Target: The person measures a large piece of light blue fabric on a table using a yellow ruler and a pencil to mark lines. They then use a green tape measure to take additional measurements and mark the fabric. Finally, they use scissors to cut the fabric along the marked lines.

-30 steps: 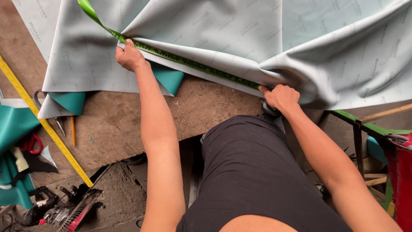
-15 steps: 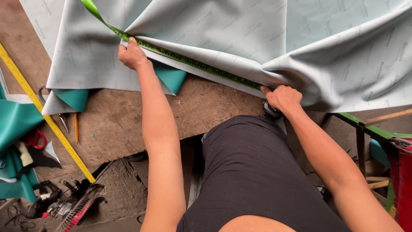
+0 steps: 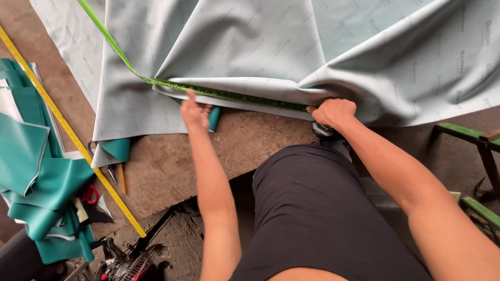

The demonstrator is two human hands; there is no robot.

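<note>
Surface: worn brown wooden worktable (image 3: 250, 151), scuffed, its near edge ragged; dark dirt floor below it. Landmark for all positions: the folded edge of the grey sheet material (image 3: 291, 47), which covers the far half of the table in broad folds, printed underside up.

Green measuring tape (image 3: 234, 95) lies stretched along that folded edge, then rises off toward the upper left. Left hand (image 3: 197, 112) sits at the left end of the fold, fingers loosely curled, fingertips pressing the tape and edge; not a full grasp. Right hand (image 3: 333, 112) is at the right end of the fold, closed into a fist on the tape and the fabric edge.

Left of the fold: long yellow ruler (image 3: 67, 130) runs diagonally across the table. Teal material (image 3: 36, 177) is heaped beyond it. Red-handled scissors (image 3: 89, 194) rest on that heap. A pencil (image 3: 123, 179) lies just under the sheet's left corner. Right of the fold: green metal frame (image 3: 469, 132).

Obstruction: the person's dark-clad knee hides the table's near edge below the fold.
</note>
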